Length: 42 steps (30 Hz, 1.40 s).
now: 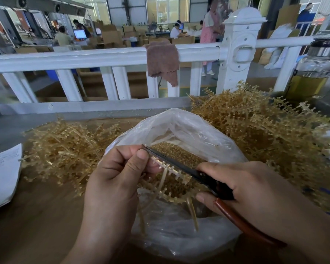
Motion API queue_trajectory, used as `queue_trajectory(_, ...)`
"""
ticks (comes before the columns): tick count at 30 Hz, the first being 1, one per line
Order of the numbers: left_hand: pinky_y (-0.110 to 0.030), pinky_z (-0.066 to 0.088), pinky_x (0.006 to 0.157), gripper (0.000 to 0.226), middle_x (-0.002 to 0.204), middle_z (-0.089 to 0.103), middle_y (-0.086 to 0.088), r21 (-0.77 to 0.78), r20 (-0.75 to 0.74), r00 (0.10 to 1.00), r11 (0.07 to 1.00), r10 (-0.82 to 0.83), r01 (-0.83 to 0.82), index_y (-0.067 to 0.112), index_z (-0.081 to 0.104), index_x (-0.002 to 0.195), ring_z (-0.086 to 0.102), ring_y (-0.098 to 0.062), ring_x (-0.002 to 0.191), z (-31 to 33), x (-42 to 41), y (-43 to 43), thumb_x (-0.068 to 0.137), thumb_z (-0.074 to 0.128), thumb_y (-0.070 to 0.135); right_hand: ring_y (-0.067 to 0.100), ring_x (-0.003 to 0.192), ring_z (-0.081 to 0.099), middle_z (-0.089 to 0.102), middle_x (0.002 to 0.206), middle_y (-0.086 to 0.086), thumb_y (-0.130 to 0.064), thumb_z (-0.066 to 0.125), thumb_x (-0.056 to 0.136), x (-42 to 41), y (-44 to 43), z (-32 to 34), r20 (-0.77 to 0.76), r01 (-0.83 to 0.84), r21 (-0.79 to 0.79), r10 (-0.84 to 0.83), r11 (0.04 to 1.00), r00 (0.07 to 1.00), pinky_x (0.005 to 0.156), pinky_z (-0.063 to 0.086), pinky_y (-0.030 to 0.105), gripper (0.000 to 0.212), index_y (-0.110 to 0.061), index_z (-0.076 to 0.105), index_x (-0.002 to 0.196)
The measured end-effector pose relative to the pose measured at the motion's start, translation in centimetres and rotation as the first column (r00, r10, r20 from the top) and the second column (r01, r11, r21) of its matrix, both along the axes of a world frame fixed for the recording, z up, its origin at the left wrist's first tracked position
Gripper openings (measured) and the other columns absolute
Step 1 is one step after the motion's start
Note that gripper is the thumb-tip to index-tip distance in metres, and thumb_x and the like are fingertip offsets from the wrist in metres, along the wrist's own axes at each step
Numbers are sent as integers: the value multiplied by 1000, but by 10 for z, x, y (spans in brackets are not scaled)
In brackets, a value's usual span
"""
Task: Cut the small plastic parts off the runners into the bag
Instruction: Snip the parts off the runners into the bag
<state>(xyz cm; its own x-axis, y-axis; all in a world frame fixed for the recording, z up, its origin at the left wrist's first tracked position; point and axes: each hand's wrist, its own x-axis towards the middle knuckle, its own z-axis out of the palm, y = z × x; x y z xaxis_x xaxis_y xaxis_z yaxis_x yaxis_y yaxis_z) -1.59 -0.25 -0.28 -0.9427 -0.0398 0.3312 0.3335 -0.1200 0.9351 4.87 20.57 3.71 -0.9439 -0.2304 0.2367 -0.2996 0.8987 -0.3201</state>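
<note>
- Cutting tool [208,179]: dark blades and one red-brown handle are seen. The rest of the handles is covered by the right hand [255,193], and whether the blades are parted or closed cannot be told.
- Bag [198,130]: clear plastic, mouth opened upward. Its near lower part is hidden behind both forearms.
- Small parts [171,152]: a tan mass lying inside the bag. Single pieces are too small to be made out.
- Glass bottle [314,73]: blurred and cut off at the right edge, with yellowish liquid held in it.
- People [176,31] and cardboard boxes [111,35]: seen beyond the white railing [84,58], blurred.
- Left heap of runners [65,149]: piled on the worktop [36,216], just beside the bag.
- Right heap of runners [255,126]: taller, piled against the bag's right side.
- Paper sheets [2,172]: laid at the worktop's left edge, partly cut off.
- Brown cloth [162,61]: draped over the railing's top rail.
- Runner [169,168]: held over the bag's mouth, with the tool's blades laid along its toothed branch.
- Left hand [114,180]: raised over the bag's near rim. The grip is closed on the runner, which is pinched between thumb and fingers near the blade tip.
- Right hand: the grip is clenched round the cutting tool's handles, fingers curled. The red-brown handle projects below the palm.
</note>
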Motion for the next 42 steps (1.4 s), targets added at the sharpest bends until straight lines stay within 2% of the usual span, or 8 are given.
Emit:
queue_trajectory(9, -37, 54, 75, 16, 76, 74, -10, 17, 8, 1000, 1000, -8, 8, 21, 74, 76, 71, -21, 74, 0, 2, 1, 82, 67, 34, 4, 63, 59, 61, 68, -16, -67, 34, 80, 1, 1, 0, -24, 6, -3, -6, 1000, 1000, 53, 46, 22, 55, -30, 67, 104)
queue_trajectory(16, -22, 54, 60, 19, 73, 74, -10, 50, 40, 999, 999, 1, -3, 18, 72, 72, 68, -16, 65, -1, -1, 3, 80, 67, 35, 1, 72, 59, 61, 69, -16, -57, 45, 84, 2, -4, 2, 12, 27, -5, -27, 1000, 1000, 60, 38, 8, 40, -28, 69, 97)
queue_trajectory(20, -34, 49, 68, 18, 72, 73, -12, 57, 54, 999, 998, 5, -8, 18, 73, 73, 68, -19, 66, -4, -5, 2, 82, 78, 32, 0, 78, 59, 66, 83, -14, -55, 53, 88, 2, -7, 2, 32, 25, -16, -24, 1000, 999, 68, 43, 13, 34, -30, 66, 107)
queue_trajectory(24, -37, 48, 69, 19, 71, 74, -10, 29, 57, 998, 999, 18, -20, 21, 74, 72, 69, -17, 65, -5, -8, 0, 78, 70, 38, 3, 78, 57, 61, 79, -15, -53, 55, 91, 2, -9, 4, 50, 31, -7, -31, 999, 998, 65, 37, 13, 19, -35, 58, 95)
queue_trajectory(29, -47, 49, 77, 15, 68, 71, -12, 101, 97, 995, 995, 11, -21, 19, 74, 69, 67, -20, 63, -6, -12, 1, 75, 73, 33, -4, 84, 55, 62, 85, -18, -65, 53, 87, 1, -8, -4, 30, 49, -53, -48, 997, 998, 70, 37, 8, 34, -40, 56, 110)
queue_trajectory(34, -41, 49, 67, 11, 63, 68, -14, 162, 102, 995, 986, 19, -35, 18, 73, 66, 65, -21, 54, 1, -10, 3, 73, 73, 26, -12, 84, 61, 65, 91, -24, -66, 64, 80, 0, -6, 0, 101, 90, -252, -66, 963, 993, 71, 41, 4, 37, -49, 59, 113)
queue_trajectory(38, -38, 47, 62, 17, 62, 66, -20, 181, 139, 989, 983, -47, 21, 16, 71, 59, 61, -23, 47, 8, -4, 7, 72, 63, 24, -9, 70, 67, 70, 83, -26, -73, 67, 73, 2, -6, 8, 208, 123, -560, -5, 819, 978, 64, 43, 3, 41, -63, 59, 112)
queue_trajectory(42, -33, 47, 43, 19, 60, 61, -29, 148, 144, 981, 983, -126, 105, 9, 67, 57, 57, -29, 45, 13, 1, 9, 73, 62, 19, 6, 96, 71, 69, 112, -16, -92, 59, 57, 2, -7, -2, 218, 153, -668, -6, 728, 976, 95, 51, 33, 66, -61, 59, 115)
